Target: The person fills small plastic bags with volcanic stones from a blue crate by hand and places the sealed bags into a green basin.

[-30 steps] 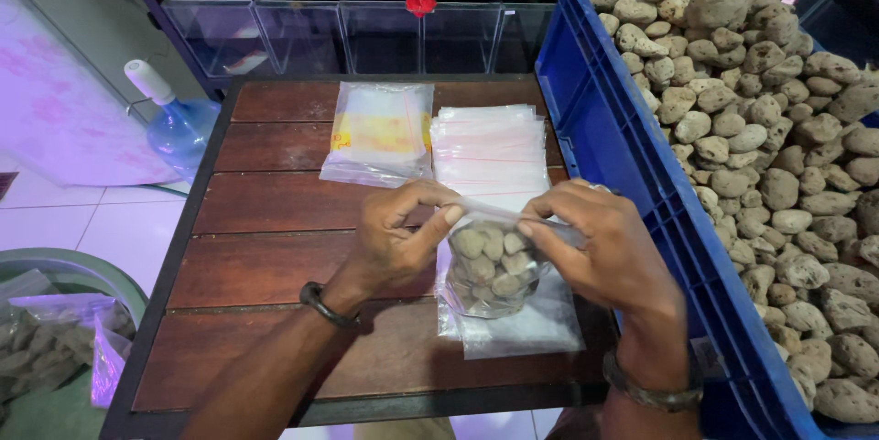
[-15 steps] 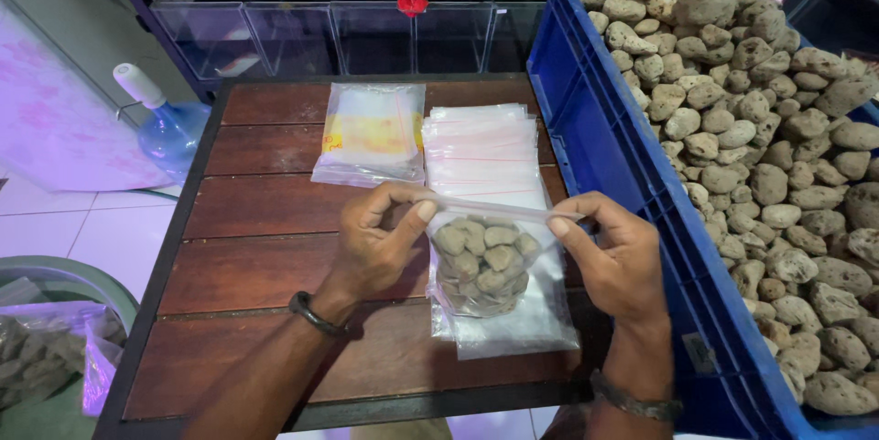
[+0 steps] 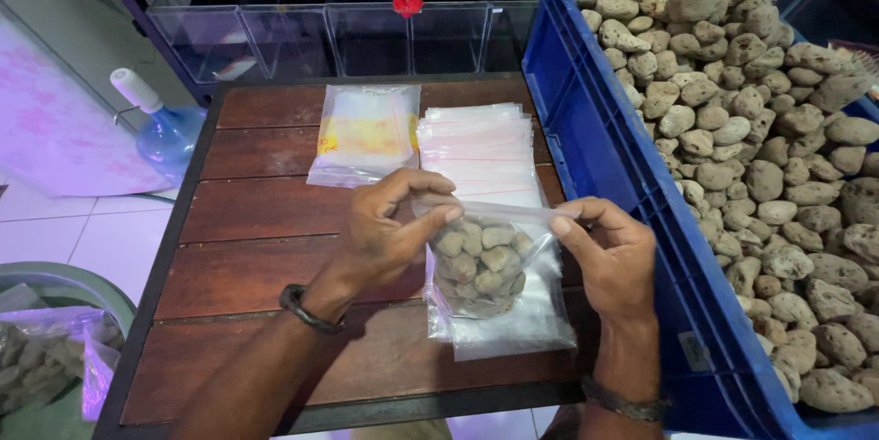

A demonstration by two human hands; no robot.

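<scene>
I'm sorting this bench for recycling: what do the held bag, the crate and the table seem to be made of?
Bag: thin clear plastic film, glossy and crinkled, pinched by both hands. Crate: blue moulded plastic, smooth with ribbed walls. Table: dark reddish wooden slats, likely varnished, in a dark frame.

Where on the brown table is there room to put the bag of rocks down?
Bare wood table lies left of the left hand, below the yellowish packet. The right half is crowded: stacked clear bags, the rock-filled bag pinched by both hands, right hand, and the blue crate.
</scene>
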